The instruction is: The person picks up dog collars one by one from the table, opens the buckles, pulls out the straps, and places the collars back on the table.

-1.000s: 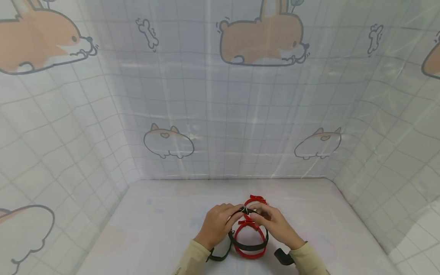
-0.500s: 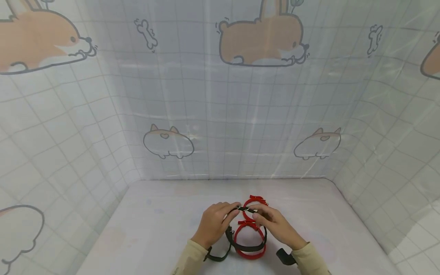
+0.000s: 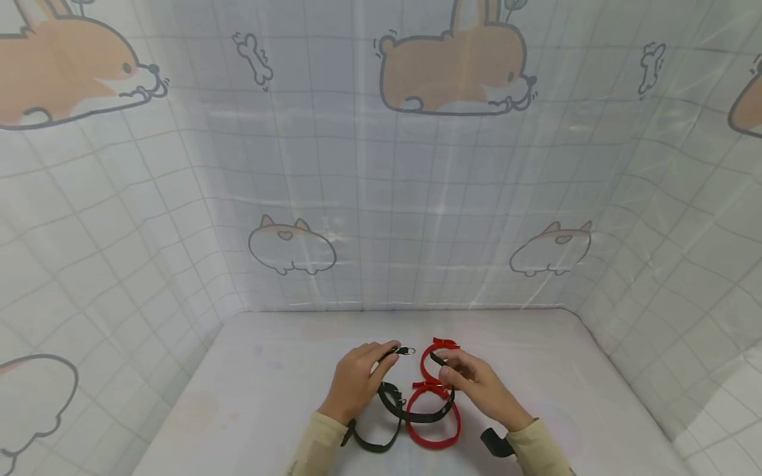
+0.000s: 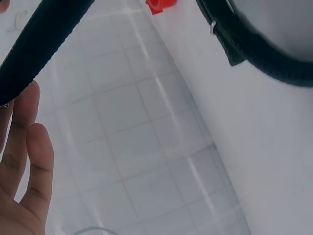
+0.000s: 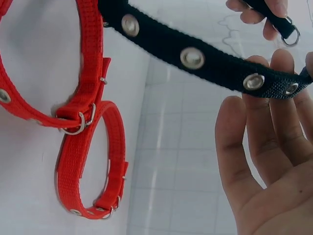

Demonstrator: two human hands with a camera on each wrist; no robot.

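Observation:
My left hand (image 3: 354, 382) pinches the buckle end of a black webbing collar (image 3: 417, 417), a small metal ring (image 3: 407, 351) poking out past the fingertips. At the other end, my right hand (image 3: 485, 390) pinches the strap tip between thumb and fingers. The right wrist view shows metal eyelets along this black strap (image 5: 215, 71). Its two ends are apart, and the middle sags in a curve between the hands. Beneath it lie two red collars, the nearer one (image 3: 433, 444) and the farther one (image 3: 423, 363), both buckled into loops.
A second dark collar (image 3: 374, 448) lies looped on the white table (image 3: 268, 370), left of the nearer red collar. A grid-patterned curtain (image 3: 381, 172) with cartoon dogs encloses the back and sides. A black wrist mount (image 3: 497, 442) sits at the right sleeve.
The black collar's two ends, together at the buckle a second ago, have come apart. My left hand has moved left with the buckle end; my right hand keeps the strap tip.

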